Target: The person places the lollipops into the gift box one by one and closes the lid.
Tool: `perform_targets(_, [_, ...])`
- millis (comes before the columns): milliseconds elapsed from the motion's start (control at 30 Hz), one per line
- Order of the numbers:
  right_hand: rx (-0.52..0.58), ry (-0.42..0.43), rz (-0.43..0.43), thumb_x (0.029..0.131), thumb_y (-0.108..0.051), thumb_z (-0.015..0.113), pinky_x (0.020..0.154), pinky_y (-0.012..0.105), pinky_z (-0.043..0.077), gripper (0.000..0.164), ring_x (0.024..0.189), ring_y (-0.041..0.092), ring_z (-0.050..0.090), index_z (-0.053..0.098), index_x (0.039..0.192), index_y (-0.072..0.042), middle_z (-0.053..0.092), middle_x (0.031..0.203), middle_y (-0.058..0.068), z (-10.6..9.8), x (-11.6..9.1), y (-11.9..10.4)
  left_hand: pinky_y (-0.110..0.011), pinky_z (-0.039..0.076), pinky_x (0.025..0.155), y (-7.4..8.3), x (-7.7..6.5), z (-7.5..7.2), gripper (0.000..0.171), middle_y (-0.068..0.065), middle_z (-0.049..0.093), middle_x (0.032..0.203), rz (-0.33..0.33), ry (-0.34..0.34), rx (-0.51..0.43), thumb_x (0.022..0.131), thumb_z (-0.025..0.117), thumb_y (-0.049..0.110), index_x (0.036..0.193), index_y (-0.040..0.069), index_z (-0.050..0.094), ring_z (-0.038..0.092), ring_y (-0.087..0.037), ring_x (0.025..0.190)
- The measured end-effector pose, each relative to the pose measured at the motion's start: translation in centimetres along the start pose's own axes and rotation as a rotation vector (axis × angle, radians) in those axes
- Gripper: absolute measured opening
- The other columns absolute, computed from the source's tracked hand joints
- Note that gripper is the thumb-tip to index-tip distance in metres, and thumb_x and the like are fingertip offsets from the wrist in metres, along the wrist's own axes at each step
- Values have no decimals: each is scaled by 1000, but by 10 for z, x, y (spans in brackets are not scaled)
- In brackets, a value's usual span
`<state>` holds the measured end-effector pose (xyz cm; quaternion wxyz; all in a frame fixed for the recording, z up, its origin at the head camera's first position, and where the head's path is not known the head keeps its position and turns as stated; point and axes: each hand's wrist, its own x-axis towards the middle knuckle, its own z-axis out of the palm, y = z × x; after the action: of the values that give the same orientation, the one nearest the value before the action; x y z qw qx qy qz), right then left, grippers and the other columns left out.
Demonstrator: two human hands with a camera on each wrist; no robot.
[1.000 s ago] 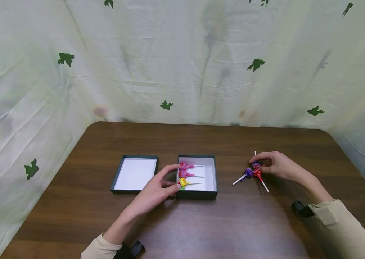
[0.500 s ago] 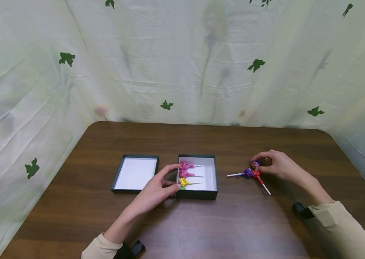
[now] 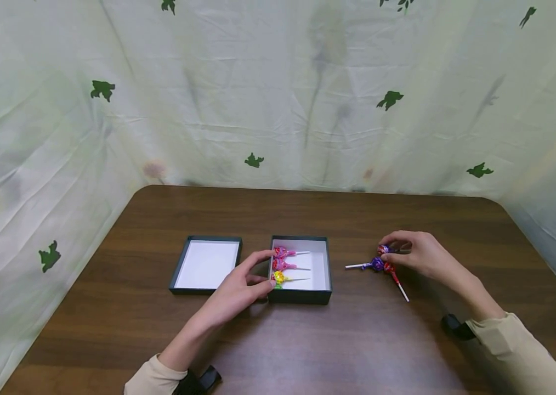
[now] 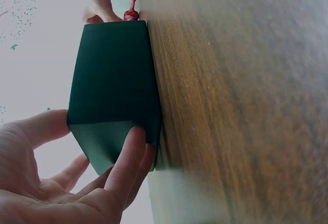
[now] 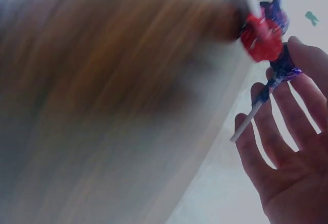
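In the head view my left hand (image 3: 243, 288) grips the left end of a dark green box (image 3: 302, 297), its white inside facing up. Pink lollipops (image 3: 283, 265) and a yellow lollipop (image 3: 279, 277) lie in it along the left wall, sticks pointing right. Right of the box, my right hand (image 3: 421, 253) pinches a dark blue-purple lollipop (image 3: 384, 249) between thumb and forefinger; its white stick crosses the other fingers in the right wrist view. Right beside those fingertips are a purple lollipop (image 3: 375, 264), stick to the left, and a red lollipop (image 3: 395, 276), stick toward me.
The box's shallow lid (image 3: 208, 264) lies left of the box, white inside up. Everything stands on a brown wooden table (image 3: 347, 340). A pale curtain with green leaf shapes (image 3: 253, 159) hangs behind the table's far edge.
The right hand has shifted slightly left with its lollipop, whose stick no longer shows above the fingers. The purple lollipop has swung until its stick points left. The left hand stays put.
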<state>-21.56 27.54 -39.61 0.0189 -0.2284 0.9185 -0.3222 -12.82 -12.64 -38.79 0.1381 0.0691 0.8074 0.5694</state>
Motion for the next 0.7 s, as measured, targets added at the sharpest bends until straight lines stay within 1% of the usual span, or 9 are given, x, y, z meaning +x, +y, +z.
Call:
perform_targets(100, [17,13,0,88,-28,76,72,31,52,18,86,15,65,72,103,-19,70,91,-6,3,-1,-6,-41,53,84,0,0,0,58,-8,36,153,1,-1,3,92,68,22,146,25,44,61,-28,111])
perform_targets(267, [22,56,10,85,-28,79,69,29,53,17,81,13,67,73,99,-23,70,87,-6,8,-1,-18,-41,53,84,0,0,1,58,-6,37,152,-1,6,7,92,68,22,145,26,46,61,-27,110])
perform_targets(333, [48,70,15,84,-27,80,66,29,54,17,78,13,67,72,98,-23,70,86,-5,11,-1,-23,-41,53,83,0,0,0,58,-6,37,152,-1,9,5,92,69,22,145,26,46,61,-27,110])
perform_targets(467, [132,73,13,83,-26,80,60,30,55,18,74,15,68,72,98,-22,70,85,-3,16,1,-35,-42,53,83,0,0,0,58,-6,37,152,1,7,3,92,68,22,145,25,46,61,-28,111])
perform_targets(567, [171,88,-14,82,-26,81,62,30,56,19,74,14,68,72,98,-22,71,85,-4,19,2,-44,-42,53,83,-1,0,0,58,-7,36,152,2,4,2,92,68,22,145,25,45,60,-29,111])
perform_targets(700, [207,116,-79,82,-23,82,69,30,56,20,79,12,67,72,99,-22,71,87,-7,24,5,-57,-41,54,80,-2,0,0,60,-9,36,152,2,7,-2,91,69,21,146,23,45,61,-28,110])
